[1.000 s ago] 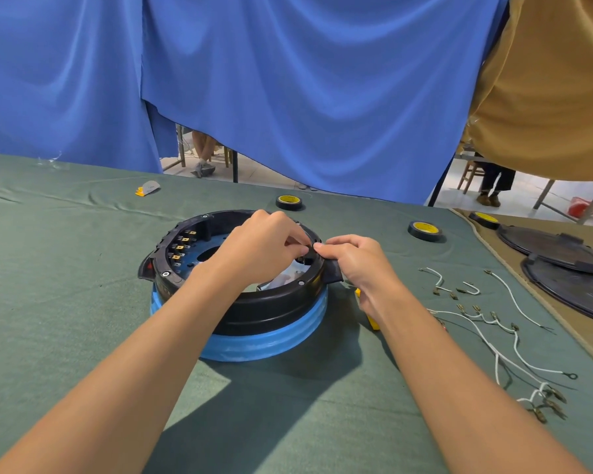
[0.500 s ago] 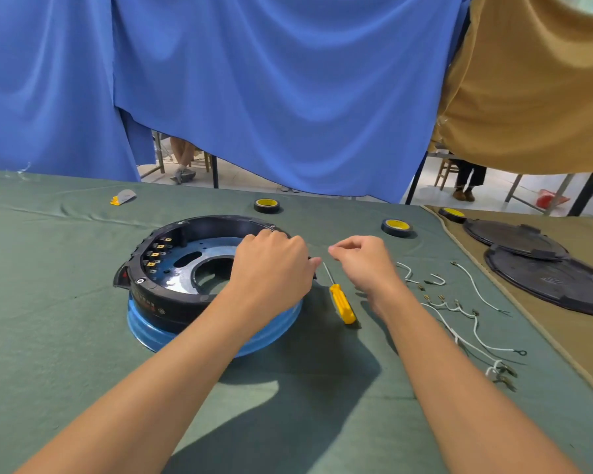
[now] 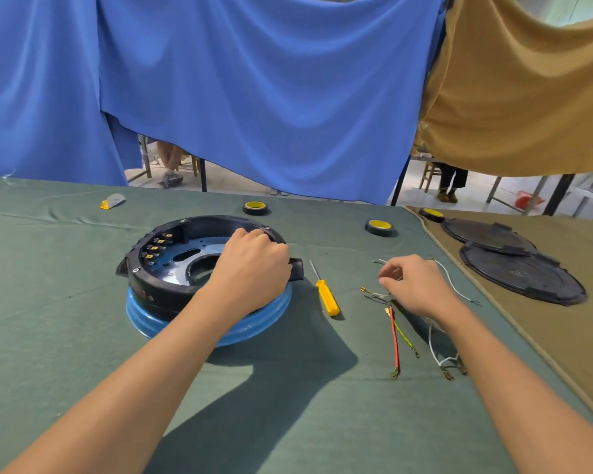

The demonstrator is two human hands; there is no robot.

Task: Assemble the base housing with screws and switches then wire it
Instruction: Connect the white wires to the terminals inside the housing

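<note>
Left hand [image 3: 254, 265] curled knuckles-up, right hand [image 3: 416, 285] pinch-shaped.

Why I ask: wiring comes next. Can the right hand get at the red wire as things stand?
Probably yes. The right hand hovers over the white wires; the red wire lies uncovered on the cloth just nearer, only a yellow-green wire beside it. The left hand grips the base housing.

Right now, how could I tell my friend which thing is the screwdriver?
Find the round black housing on the green table. Just right of it, before the loose wires, lies the screwdriver. Only it has a chunky yellow handle.
</note>
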